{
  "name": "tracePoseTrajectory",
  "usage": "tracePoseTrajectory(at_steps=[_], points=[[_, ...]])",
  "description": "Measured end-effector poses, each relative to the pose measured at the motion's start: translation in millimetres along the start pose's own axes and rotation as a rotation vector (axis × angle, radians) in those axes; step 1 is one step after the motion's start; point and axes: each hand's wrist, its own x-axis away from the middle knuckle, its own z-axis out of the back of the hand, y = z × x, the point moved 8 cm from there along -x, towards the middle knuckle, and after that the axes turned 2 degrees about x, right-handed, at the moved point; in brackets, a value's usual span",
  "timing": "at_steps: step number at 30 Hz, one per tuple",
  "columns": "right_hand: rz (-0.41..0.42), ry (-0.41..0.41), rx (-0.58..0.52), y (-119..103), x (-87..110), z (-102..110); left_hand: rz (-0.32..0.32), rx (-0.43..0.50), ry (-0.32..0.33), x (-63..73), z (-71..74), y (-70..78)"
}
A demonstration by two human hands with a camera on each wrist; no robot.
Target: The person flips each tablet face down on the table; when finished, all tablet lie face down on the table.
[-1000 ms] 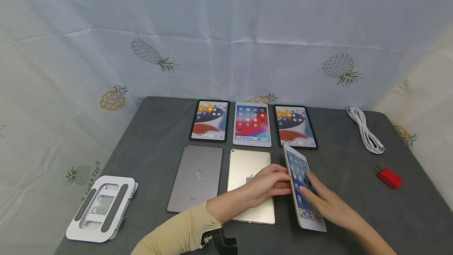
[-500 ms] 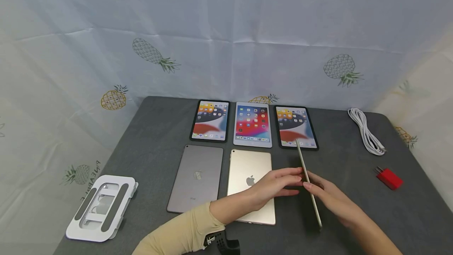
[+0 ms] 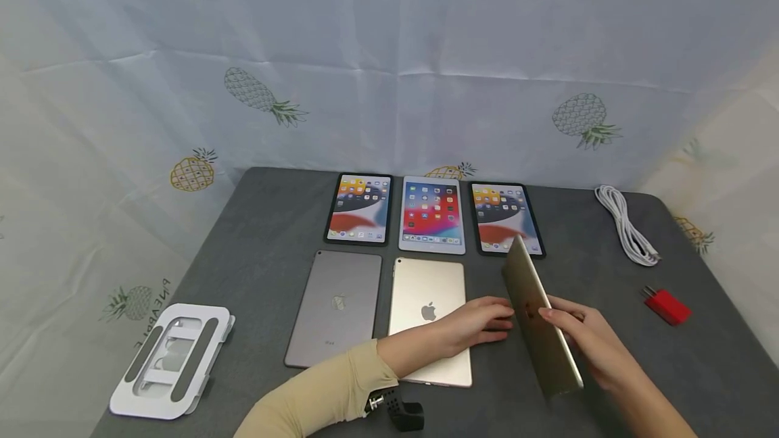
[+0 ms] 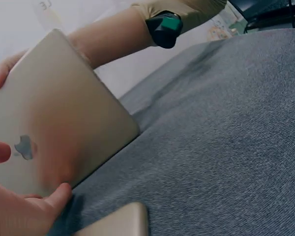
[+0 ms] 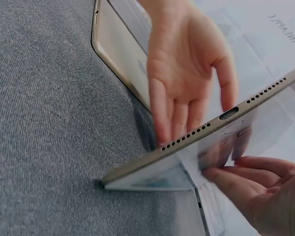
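My right hand [image 3: 599, 347] grips a gold-backed tablet [image 3: 538, 320] by its right long edge, thumb on the back and fingers on the screen side. The tablet stands tilted on edge, its gold back turned toward my left hand [image 3: 465, 330]. That left hand's fingers are relaxed and point at the tablet's back; whether they touch it I cannot tell. In the right wrist view the tablet's port edge [image 5: 206, 132] faces the camera, and its screen looks glossy with reflections. Under my left forearm lies another gold tablet [image 3: 426, 289], back up.
A grey tablet [image 3: 335, 309] lies back up to the left. Along the back are two black-framed tablets [image 3: 359, 208] [image 3: 508, 218] and a white-framed tablet [image 3: 432, 215], screens lit. A white stand [image 3: 173, 360] lies far left; a white cable [image 3: 627, 225] and red charger [image 3: 667, 306] lie right.
The tablet has turned over about its long edge, from screen showing to gold back showing, and shifted slightly right. My left hand has let go of its edge; the right still holds it.
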Motion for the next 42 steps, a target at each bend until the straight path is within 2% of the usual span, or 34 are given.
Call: tracePoseTrajectory(at_steps=[4,9,11,14,20,28,32,36,39,42], points=[[-0.013,0.083,-0.050,2,4.0,11,0.014,0.034,0.017,-3.2,2.3,-6.2],[0.007,0.182,-0.043,2,8.2,26,0.002,0.057,0.019,-1.6,4.1,-5.5],[0.019,0.212,-0.031,2,9.6,31,0.002,0.063,0.025,-1.2,5.3,-5.5],[0.027,0.243,-0.067,4,10.9,37,0.007,0.065,0.037,-1.1,8.0,-5.8],[0.057,0.203,-0.225,13,8.7,40,0.006,0.052,0.049,-1.2,14.6,-7.2],[0.050,0.102,-0.311,24,4.7,37,0.005,0.030,0.064,-0.9,18.7,-10.5],[0.061,0.044,-0.308,26,0.4,29,-0.024,-0.033,0.056,2.0,18.3,-9.7],[0.072,0.028,-0.280,29,-3.6,26,-0.063,-0.088,0.049,4.9,19.2,-8.4],[0.058,0.030,-0.223,34,-6.2,26,-0.081,-0.107,0.055,6.4,20.6,-7.8],[0.031,0.044,-0.115,37,-8.2,26,-0.104,-0.132,0.067,7.6,21.4,-5.5]])
